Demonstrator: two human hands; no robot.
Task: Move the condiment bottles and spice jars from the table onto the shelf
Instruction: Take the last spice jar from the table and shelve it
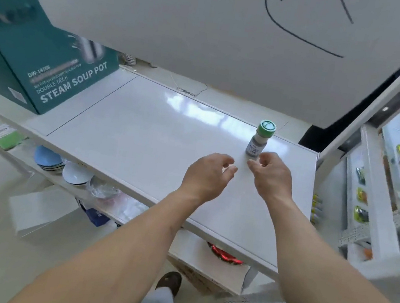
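A small spice jar [259,140] with a green cap and a grey label stands upright on the glossy white shelf board [133,126], near its right end. My right hand [270,175] hovers just in front of the jar with its fingers curled and apart, holding nothing; its fingertips are close to the jar's base. My left hand [208,175] is beside it to the left, over the board, fingers loosely curled and empty.
A teal steam soup pot box [44,60] stands at the board's left end. A white panel [185,26] hangs overhead. Bowls [63,168] sit on the level below. A white rack [395,178] with snack packets stands to the right.
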